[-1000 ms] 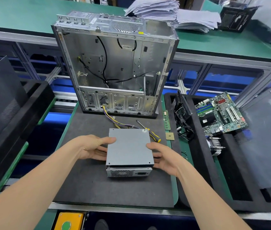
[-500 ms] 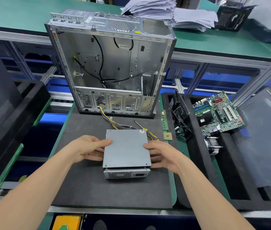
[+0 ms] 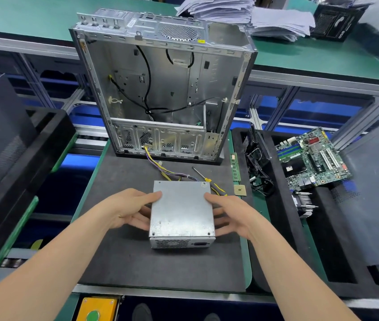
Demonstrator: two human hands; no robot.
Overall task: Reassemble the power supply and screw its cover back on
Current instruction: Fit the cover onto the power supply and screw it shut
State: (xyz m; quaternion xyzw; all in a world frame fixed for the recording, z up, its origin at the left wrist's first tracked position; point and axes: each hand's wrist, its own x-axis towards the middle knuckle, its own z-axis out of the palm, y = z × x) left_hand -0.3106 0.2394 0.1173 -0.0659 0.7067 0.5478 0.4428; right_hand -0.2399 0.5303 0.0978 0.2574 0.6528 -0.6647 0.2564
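Note:
The grey metal power supply (image 3: 181,209) lies flat on the black mat (image 3: 137,262), cover up and vented face toward me. My left hand (image 3: 128,209) flanks its left side, the thumb touching the cover's upper left edge and the fingers straight. My right hand (image 3: 234,216) mirrors it on the right side, thumb at the cover's right edge, fingers spread and straight. A bundle of yellow and purple wires (image 3: 160,167) runs from the supply's far end into the open computer case (image 3: 160,89). A screwdriver (image 3: 216,187) with a yellow-black handle lies just behind my right thumb.
A RAM stick (image 3: 235,166) and a CPU chip (image 3: 240,189) lie at the mat's right edge. The black foam tray (image 3: 283,228) to the right holds a motherboard (image 3: 311,158), a heatsink (image 3: 304,202) and cables. Another black tray (image 3: 21,158) stands left. Stacked papers (image 3: 241,12) lie behind.
My fingers have straightened and spread a little on both sides of the power supply. The gap seen earlier under the cover's front edge has closed. The supply stays in place.

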